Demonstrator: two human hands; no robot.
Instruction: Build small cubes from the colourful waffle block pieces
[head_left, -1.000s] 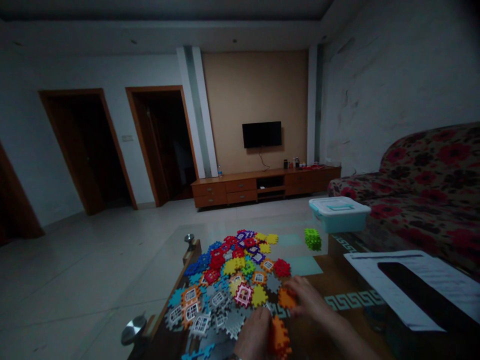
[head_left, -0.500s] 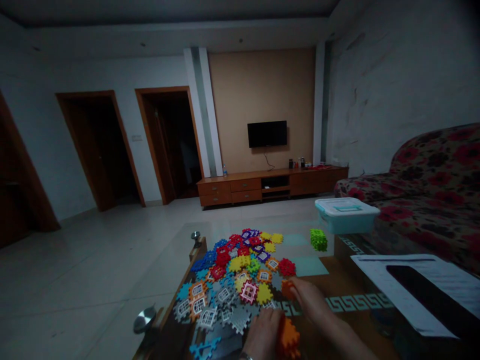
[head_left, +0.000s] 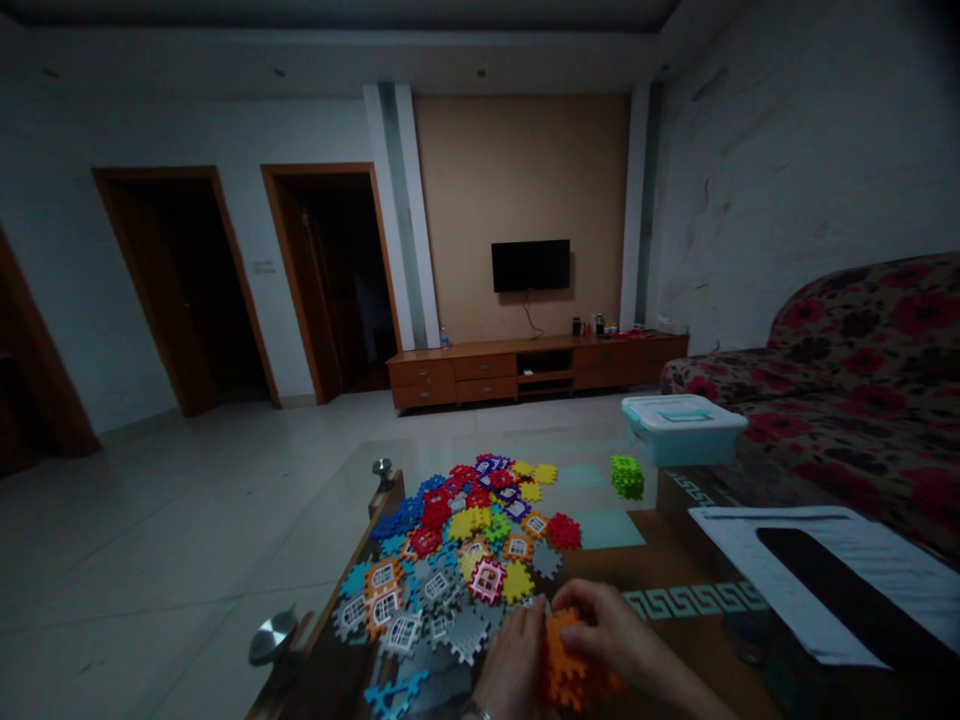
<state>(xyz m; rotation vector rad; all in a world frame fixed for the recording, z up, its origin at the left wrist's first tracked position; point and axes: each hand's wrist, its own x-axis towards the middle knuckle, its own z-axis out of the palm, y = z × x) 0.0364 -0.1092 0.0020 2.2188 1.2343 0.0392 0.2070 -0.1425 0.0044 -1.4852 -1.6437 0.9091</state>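
An orange block of interlocking toothed plastic tiles (head_left: 562, 672) is between my two hands at the table's near edge. My right hand (head_left: 615, 635) curls over it from the right, with thumb and fingers closed on an orange tile at its top. Against the block's left side lies my left hand (head_left: 514, 655), fingers together and bent round it; its thumb is hidden. Just beyond my hands spreads a heap of loose tiles: grey tiles (head_left: 466, 632), a pink-and-white tile (head_left: 487, 580), yellow tiles (head_left: 517, 580) and a red tile (head_left: 564, 532).
A green tile cube (head_left: 627, 478) stands on the glass table near a lidded teal box (head_left: 686, 435). To the right, papers (head_left: 720, 530) lie under a dark flat object (head_left: 817, 595). Metal knobs (head_left: 273, 637) line the table's left edge. A flowered sofa (head_left: 862, 370) is at right.
My right hand has come nearer, bringing its orange tile from beside the heap to the orange block at my left hand. The whole view has shifted slightly.
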